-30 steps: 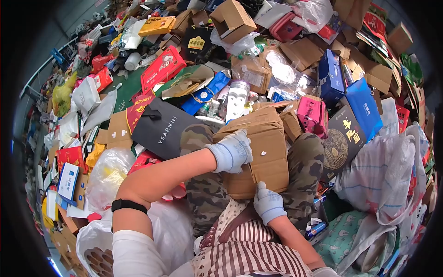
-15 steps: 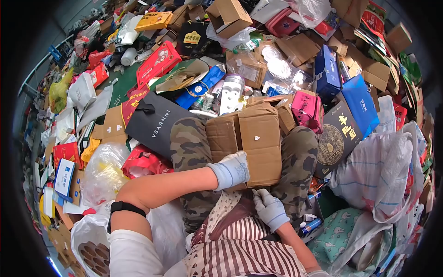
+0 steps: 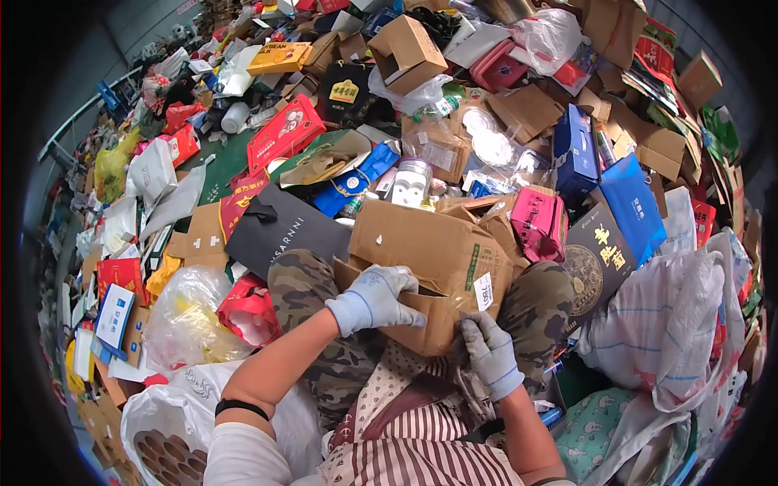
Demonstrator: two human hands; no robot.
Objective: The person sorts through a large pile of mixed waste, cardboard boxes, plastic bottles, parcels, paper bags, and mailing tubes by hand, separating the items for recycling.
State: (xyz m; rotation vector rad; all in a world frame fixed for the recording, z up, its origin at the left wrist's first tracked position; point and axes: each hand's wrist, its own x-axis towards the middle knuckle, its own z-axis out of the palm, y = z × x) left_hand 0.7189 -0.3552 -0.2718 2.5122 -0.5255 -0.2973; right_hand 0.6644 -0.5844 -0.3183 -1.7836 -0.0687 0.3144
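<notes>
A brown cardboard box (image 3: 421, 243) with a white label on its right part lies between my camouflage-clad knees. My left hand (image 3: 377, 300), in a pale glove, is at the box's front left edge, its fingers bent and spread over an open flap. At the box's lower right corner is my right hand (image 3: 490, 352), also gloved, its fingertips pressed together on the cardboard edge. A pink box (image 3: 539, 223) sits just right of the cardboard box, and a dark grey paper bag (image 3: 284, 235) lies to its left.
Mixed packaging is heaped all around. A blue box (image 3: 575, 150), a blue bag (image 3: 632, 198) and a black box with gold print (image 3: 596, 259) lie at the right. White woven sacks (image 3: 660, 308) stand at lower right, plastic bags (image 3: 194, 316) at the left.
The cardboard box has been turned, and its labelled side now shows. My left hand has moved left and its fingers have spread. My right hand has come up to the box's corner.
</notes>
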